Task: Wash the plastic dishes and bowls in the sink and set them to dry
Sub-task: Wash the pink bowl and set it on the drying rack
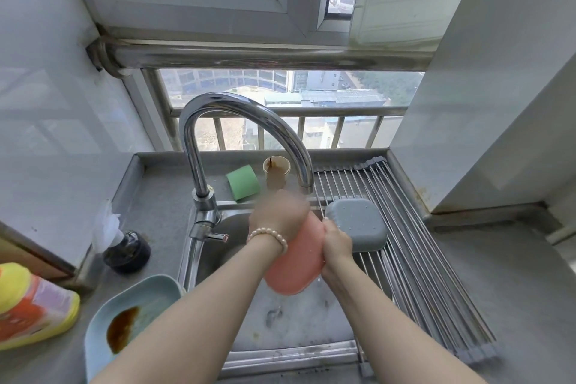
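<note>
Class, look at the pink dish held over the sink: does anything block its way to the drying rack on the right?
Partly. The grey dish lies upside down on the near-left part of the rack, right beside the pink dish held by both hands. The rack's bars farther right and nearer the camera are bare, so that route looks open.

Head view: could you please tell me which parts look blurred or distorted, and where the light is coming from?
Head view: the left hand is smeared by motion blur over the pink dish, while the right hand stays fairly sharp; wide-angle distortion tilts the walls and bends the window rail; daylight enters through the window behind the faucet, which shows bright glare.
</note>
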A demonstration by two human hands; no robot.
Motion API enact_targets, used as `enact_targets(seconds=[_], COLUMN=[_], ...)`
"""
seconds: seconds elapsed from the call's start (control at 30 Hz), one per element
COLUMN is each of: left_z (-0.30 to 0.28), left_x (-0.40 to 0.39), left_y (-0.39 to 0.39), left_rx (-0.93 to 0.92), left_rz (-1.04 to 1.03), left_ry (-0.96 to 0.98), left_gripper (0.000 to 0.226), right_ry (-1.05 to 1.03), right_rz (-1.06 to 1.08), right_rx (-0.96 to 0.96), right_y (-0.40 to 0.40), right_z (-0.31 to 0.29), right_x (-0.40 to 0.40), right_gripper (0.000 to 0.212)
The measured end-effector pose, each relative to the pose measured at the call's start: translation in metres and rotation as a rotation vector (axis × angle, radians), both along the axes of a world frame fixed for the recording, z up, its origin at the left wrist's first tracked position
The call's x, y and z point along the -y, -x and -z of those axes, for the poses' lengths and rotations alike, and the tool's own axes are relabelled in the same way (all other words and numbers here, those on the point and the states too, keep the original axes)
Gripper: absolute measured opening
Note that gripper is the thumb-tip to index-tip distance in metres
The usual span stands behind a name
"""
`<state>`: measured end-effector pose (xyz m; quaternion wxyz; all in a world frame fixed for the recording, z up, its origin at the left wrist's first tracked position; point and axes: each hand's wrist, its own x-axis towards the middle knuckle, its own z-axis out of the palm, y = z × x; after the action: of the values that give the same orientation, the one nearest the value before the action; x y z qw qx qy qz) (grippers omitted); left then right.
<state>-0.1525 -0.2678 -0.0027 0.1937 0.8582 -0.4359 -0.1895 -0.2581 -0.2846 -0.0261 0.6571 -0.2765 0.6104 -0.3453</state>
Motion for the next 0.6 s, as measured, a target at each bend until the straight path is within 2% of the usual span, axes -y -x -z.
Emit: enact_targets(seconds=[0.1,0.17,0.23,0.4,0.5,0.57,0.6], left_z=[0.000,0.003,0.008,0.021,0.038,0.056,0.061], left_x=[0.010,0.011,0.008,-0.004,-0.008,-0.011,-0.014], left_y=[-0.018,-0.030,-0.036,-0.038,-0.044,-0.050,-0.053], left_rx=[-0.264,-0.415,-0.492,-0.682,-0.853,-0.981,-1.025], left_rz=[-0.067,-0.090,-0.126,-0.410,-0.591,-0.676,-0.726], left_ry=[-0.065,-0.079,-0.102,-0.011,0.078,0.152,0.176], left_gripper=[0.042,0.039,0.042,0.052,0.053,0.048,0.045], right_ry=[-0.054,-0.054,0.018,0.449,0.733,0.975,1.030], right_rz=[-0.077,-0.158,-0.268,-0.641,-0.725,-0.759,-0.845], right_rx=[-0.024,-0.127,-0.308,-0.910,-1.217,-1.258,-1.236], right_y=[0.003,0.003,-0.003,-0.029,-0.054,-0.065,-0.068], right_z=[-0.005,-0.009,-0.014,-0.035,-0.030,-0.022,-0.016], right_x=[0.009,0.017,0.025,0.019,-0.007,-0.025,-0.030], right_gripper=[0.030,0.022,0.014,0.039,0.051,0.063,0.068])
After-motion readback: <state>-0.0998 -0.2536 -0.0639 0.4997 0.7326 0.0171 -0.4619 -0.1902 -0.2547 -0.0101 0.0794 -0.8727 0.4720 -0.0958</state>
